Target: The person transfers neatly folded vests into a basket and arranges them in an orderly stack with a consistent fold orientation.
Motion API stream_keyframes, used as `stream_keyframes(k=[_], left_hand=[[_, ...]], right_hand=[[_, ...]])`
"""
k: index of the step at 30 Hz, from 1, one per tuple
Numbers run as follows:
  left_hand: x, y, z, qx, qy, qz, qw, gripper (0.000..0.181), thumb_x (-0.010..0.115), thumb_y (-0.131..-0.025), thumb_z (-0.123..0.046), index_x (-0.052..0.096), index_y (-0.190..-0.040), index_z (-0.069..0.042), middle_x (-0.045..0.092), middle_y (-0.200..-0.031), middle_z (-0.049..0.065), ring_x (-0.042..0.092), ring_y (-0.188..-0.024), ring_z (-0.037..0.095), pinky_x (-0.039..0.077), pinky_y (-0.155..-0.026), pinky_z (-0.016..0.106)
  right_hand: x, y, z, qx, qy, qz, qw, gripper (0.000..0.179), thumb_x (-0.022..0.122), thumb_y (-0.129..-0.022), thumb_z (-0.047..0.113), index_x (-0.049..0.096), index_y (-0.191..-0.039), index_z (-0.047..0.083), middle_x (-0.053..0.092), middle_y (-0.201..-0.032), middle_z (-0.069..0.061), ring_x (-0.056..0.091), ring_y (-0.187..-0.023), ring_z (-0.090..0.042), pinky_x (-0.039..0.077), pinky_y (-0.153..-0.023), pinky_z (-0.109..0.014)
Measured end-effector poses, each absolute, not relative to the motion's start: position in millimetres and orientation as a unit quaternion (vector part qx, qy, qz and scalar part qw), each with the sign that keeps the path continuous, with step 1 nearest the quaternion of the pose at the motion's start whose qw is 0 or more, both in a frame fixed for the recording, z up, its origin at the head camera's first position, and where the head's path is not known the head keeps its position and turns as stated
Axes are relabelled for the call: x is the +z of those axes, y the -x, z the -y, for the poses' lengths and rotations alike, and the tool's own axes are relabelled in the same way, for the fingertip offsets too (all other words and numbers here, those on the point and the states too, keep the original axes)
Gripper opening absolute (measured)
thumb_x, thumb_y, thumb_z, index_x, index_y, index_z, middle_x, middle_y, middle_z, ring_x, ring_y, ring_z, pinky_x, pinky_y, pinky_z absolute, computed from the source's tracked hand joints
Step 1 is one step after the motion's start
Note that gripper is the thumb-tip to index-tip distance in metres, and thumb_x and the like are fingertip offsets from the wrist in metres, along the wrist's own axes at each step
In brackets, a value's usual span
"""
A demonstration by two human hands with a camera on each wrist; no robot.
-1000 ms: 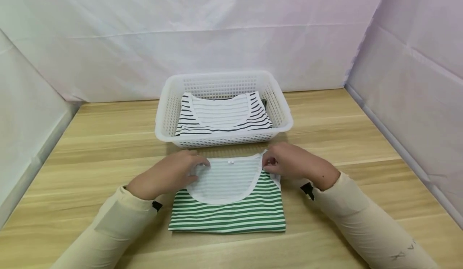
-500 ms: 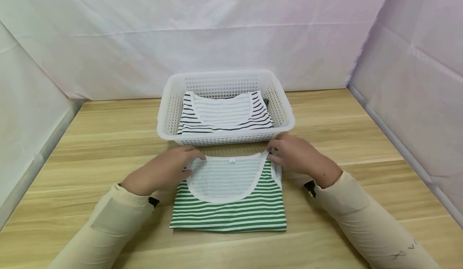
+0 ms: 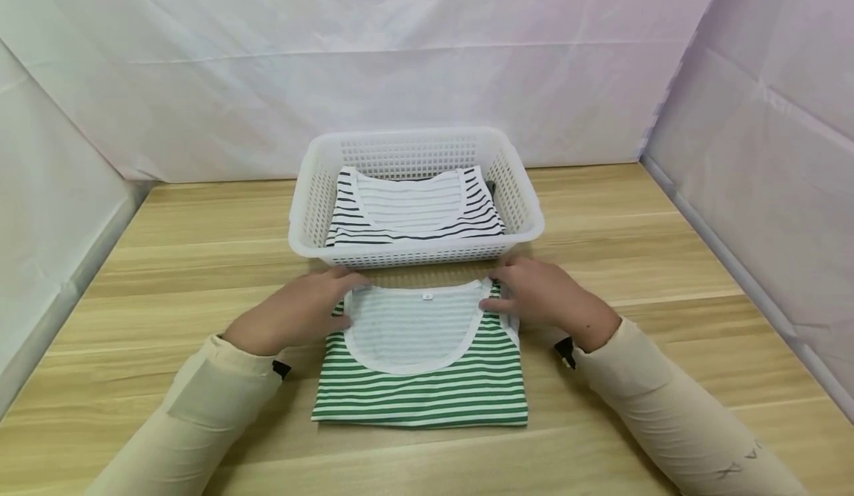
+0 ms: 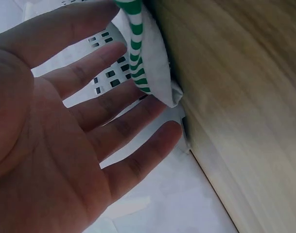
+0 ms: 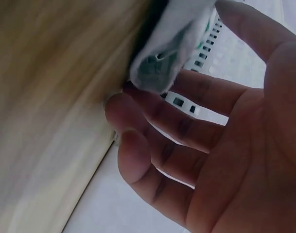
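A green-and-white striped tank top (image 3: 420,396) lies folded on the table, its wide white-trimmed neckline facing up. My left hand (image 3: 300,309) is at its upper left shoulder; in the left wrist view the fingers (image 4: 113,104) are straight, reaching past the striped edge (image 4: 136,53). At the opposite shoulder is my right hand (image 3: 542,296), thumb spread over the neckline trim. From the right wrist, its fingers (image 5: 186,121) appear loosely bent beside the white folded edge (image 5: 160,68), with the thumb apart from them.
Just behind the tank top stands a white perforated plastic basket (image 3: 300,218). Inside it lies a folded black-and-white striped top (image 3: 416,233). White sheeting (image 3: 427,58) hangs behind and along both sides of the wooden table (image 3: 200,259).
My left hand has shifted slightly left, off the neckline towards the shoulder. The right fingers, earlier pinched at the strap, have spread apart. The tank top has barely moved.
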State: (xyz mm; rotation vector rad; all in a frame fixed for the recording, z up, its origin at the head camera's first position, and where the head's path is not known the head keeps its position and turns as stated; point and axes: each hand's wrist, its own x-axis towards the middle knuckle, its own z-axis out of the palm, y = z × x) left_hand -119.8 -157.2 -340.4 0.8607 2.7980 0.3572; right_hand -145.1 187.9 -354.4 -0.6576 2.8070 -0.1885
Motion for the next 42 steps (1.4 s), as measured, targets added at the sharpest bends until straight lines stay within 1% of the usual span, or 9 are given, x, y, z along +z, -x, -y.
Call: stream_keyframes(k=[7,12,19,24,29,31,34,37,42], left_hand=[[-342.6,121.4,157.1,0.116,-0.288,-0.945,0.101,0.052,0.077,-0.084,-0.010,0.060,-0.133,-0.011,0.062,-0.127,0.013,0.065,-0.103,0.026,0.054,-0.086,0.047],[-342.6,121.5,155.9,0.113,-0.286,-0.946,0.103,0.052,0.077,-0.084,-0.010,0.060,-0.133,-0.009,0.063,-0.124,0.014,0.065,-0.101,0.026,0.054,-0.085,0.046],[-345.0,123.1,154.1,0.107,-0.295,-0.944,0.099,0.050,0.077,-0.083,-0.008,0.062,-0.130,-0.006,0.064,-0.116,0.014,0.064,-0.096,0.024,0.054,-0.083,0.044],[-346.0,124.2,152.4,0.111,-0.293,-0.943,0.115,0.047,0.075,-0.085,-0.006,0.062,-0.130,-0.003,0.065,-0.118,0.014,0.063,-0.100,0.024,0.054,-0.085,0.043],[-345.7,124.8,151.1,0.124,-0.280,-0.940,0.147,0.042,0.073,-0.088,-0.008,0.061,-0.128,-0.004,0.068,-0.119,0.010,0.064,-0.104,0.021,0.054,-0.090,0.043],[-346.0,125.2,151.6,0.129,-0.276,-0.940,0.155,0.037,0.073,-0.089,-0.009,0.062,-0.125,-0.005,0.069,-0.114,0.008,0.065,-0.101,0.019,0.054,-0.088,0.042],[-347.0,126.0,152.8,0.136,-0.275,-0.939,0.158,0.030,0.072,-0.089,-0.010,0.063,-0.118,-0.006,0.069,-0.104,0.004,0.063,-0.090,0.015,0.055,-0.081,0.038],[-348.4,127.3,153.0,0.140,-0.274,-0.938,0.158,0.024,0.071,-0.090,-0.011,0.063,-0.112,-0.007,0.067,-0.095,0.001,0.059,-0.081,0.012,0.052,-0.074,0.034],[-348.4,128.3,152.4,0.137,-0.272,-0.939,0.162,0.019,0.070,-0.090,-0.014,0.063,-0.107,-0.008,0.063,-0.088,-0.002,0.055,-0.076,0.012,0.049,-0.070,0.032]], right_hand=[[-355.4,143.5,-184.0,-0.054,0.214,-0.966,0.138,0.060,0.067,-0.091,0.052,0.064,-0.129,0.006,0.062,-0.130,-0.017,0.064,-0.110,-0.030,0.054,-0.088,-0.051],[-354.1,140.6,-182.1,-0.060,0.218,-0.964,0.137,0.060,0.066,-0.092,0.052,0.063,-0.131,0.006,0.061,-0.130,-0.017,0.064,-0.110,-0.031,0.054,-0.087,-0.051],[-353.9,138.2,-177.2,-0.065,0.223,-0.962,0.140,0.056,0.068,-0.092,0.046,0.062,-0.132,0.008,0.062,-0.127,-0.016,0.063,-0.110,-0.032,0.053,-0.087,-0.051],[-354.4,137.5,-174.6,-0.068,0.227,-0.960,0.149,0.049,0.070,-0.092,0.043,0.064,-0.126,0.008,0.064,-0.120,-0.012,0.063,-0.104,-0.026,0.053,-0.086,-0.047],[-356.3,138.8,-173.5,-0.078,0.240,-0.955,0.157,0.035,0.072,-0.092,0.038,0.066,-0.113,0.011,0.066,-0.107,-0.005,0.060,-0.092,-0.018,0.053,-0.080,-0.041],[-357.2,139.4,-173.6,-0.083,0.247,-0.952,0.159,0.030,0.072,-0.092,0.037,0.066,-0.107,0.012,0.065,-0.102,-0.002,0.058,-0.087,-0.016,0.051,-0.078,-0.038],[-358.1,139.4,-174.0,-0.096,0.255,-0.949,0.160,0.024,0.072,-0.092,0.034,0.065,-0.102,0.014,0.064,-0.096,0.002,0.056,-0.085,-0.014,0.051,-0.076,-0.036],[-358.7,139.4,-174.6,-0.110,0.261,-0.946,0.159,0.021,0.073,-0.092,0.033,0.065,-0.100,0.015,0.065,-0.094,0.004,0.056,-0.083,-0.013,0.050,-0.075,-0.035],[-359.1,140.5,-175.6,-0.139,0.266,-0.940,0.163,0.018,0.072,-0.093,0.029,0.064,-0.101,0.015,0.064,-0.091,0.005,0.056,-0.081,-0.011,0.050,-0.074,-0.033]])
